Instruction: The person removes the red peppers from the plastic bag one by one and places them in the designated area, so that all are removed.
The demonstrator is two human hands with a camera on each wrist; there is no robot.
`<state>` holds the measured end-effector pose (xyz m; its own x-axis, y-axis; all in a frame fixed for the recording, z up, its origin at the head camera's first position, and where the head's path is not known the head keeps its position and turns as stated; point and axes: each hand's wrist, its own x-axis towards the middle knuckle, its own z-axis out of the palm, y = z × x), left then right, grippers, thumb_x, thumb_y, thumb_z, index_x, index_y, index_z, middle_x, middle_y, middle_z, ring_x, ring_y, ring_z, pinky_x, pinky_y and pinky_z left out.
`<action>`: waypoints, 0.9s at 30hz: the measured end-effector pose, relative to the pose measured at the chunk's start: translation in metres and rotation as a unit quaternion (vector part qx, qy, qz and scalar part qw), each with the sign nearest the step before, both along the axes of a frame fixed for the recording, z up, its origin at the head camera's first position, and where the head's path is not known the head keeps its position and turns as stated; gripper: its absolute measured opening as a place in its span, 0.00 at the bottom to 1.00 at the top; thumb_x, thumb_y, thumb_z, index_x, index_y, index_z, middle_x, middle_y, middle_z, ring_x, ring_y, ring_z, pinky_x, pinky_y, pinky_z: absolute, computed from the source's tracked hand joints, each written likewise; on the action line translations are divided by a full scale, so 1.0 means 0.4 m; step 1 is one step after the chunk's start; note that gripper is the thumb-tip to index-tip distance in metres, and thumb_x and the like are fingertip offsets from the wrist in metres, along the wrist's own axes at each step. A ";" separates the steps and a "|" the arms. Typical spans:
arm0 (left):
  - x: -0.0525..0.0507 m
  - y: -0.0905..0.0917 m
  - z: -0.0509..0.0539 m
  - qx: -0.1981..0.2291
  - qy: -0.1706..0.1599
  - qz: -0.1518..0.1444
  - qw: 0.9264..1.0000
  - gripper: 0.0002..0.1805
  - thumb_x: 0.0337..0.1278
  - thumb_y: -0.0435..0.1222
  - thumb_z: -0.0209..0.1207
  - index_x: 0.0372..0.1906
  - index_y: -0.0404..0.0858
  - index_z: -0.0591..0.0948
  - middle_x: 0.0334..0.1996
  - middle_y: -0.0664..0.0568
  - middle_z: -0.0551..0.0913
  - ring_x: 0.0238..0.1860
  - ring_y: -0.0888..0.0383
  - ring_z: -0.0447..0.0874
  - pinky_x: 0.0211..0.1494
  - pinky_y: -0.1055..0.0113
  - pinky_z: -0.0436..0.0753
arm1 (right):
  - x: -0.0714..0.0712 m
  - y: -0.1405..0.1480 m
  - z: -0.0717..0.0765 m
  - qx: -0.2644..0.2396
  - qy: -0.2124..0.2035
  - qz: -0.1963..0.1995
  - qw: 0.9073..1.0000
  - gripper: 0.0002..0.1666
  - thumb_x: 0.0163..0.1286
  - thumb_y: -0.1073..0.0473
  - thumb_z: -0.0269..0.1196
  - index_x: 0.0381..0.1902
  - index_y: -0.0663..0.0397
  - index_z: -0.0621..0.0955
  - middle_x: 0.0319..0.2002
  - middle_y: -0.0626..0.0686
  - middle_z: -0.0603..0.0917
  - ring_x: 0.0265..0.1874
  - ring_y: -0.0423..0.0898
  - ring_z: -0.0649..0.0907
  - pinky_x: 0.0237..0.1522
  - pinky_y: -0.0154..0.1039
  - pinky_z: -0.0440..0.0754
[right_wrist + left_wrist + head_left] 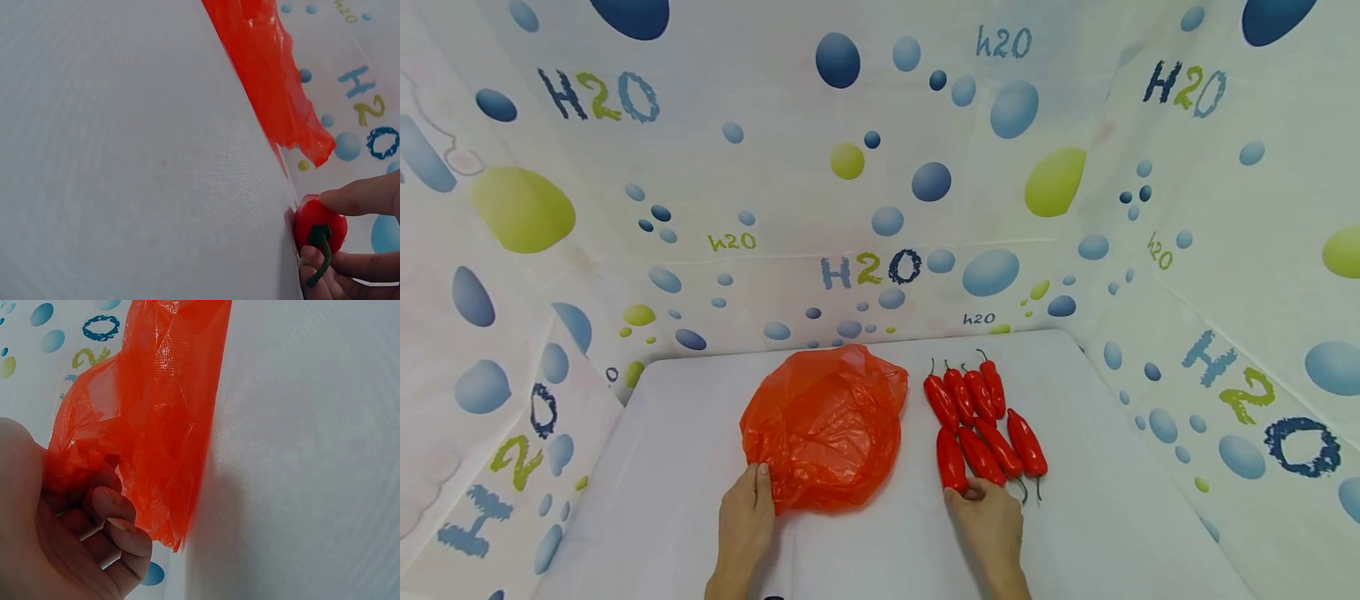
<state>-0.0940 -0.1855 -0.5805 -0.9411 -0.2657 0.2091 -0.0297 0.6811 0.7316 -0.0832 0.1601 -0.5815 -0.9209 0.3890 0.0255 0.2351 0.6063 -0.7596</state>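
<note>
A thin red-orange plastic bag (842,429) lies on the white table, its mouth spread into a rounded opening. At its near left edge my left hand (747,521) pinches the rim; in the left wrist view the bag (172,406) rises beyond that hand's (94,531) curled fingers. To the bag's right, several glossy red chili peppers (977,392) lie in two rows. My right hand (988,525) grips the stem end of the near-left chili pepper (951,458). In the right wrist view, thumb and fingers hold that pepper (315,215) from either side, its green stem pointing toward the camera.
White cloth covers the table (670,433). Behind and on both sides stand curtain walls (790,183) printed with blue and green bubbles and H2O lettering. A small dark object (773,597) shows at the bottom edge of the head view.
</note>
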 end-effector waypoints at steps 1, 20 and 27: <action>0.000 0.000 -0.001 0.000 0.000 -0.001 1.000 0.21 0.86 0.44 0.44 0.30 0.39 0.71 0.20 0.53 0.62 0.24 0.57 0.63 0.31 0.65 0.64 | 0.000 -0.001 0.003 -0.001 -0.005 -0.001 1.000 0.21 0.58 0.52 0.79 0.42 0.62 0.90 0.26 0.48 0.87 0.28 0.44 0.84 0.29 0.41 0.79; -0.005 -0.005 -0.001 -0.010 0.011 0.008 1.000 0.19 0.85 0.44 0.46 0.33 0.39 0.74 0.22 0.52 0.65 0.27 0.54 0.67 0.34 0.62 0.66 | 0.011 0.008 0.070 0.044 0.036 -0.015 0.998 0.22 0.57 0.53 0.81 0.43 0.64 0.89 0.28 0.51 0.88 0.28 0.46 0.86 0.30 0.41 0.83; 0.002 -0.005 0.003 -0.012 0.041 0.035 0.999 0.15 0.82 0.40 0.50 0.43 0.33 0.78 0.31 0.47 0.77 0.33 0.49 0.75 0.40 0.55 0.74 | -0.023 0.022 0.080 0.033 0.113 0.005 0.993 0.20 0.58 0.53 0.81 0.44 0.59 0.90 0.30 0.49 0.89 0.27 0.42 0.86 0.31 0.33 0.84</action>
<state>-0.0932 -0.1875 -0.5791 -0.9004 -0.3237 0.2908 -0.0187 0.6965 0.7173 -0.0925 0.1690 -0.5495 -0.8928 0.3702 0.2568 0.0571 0.6583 -0.7506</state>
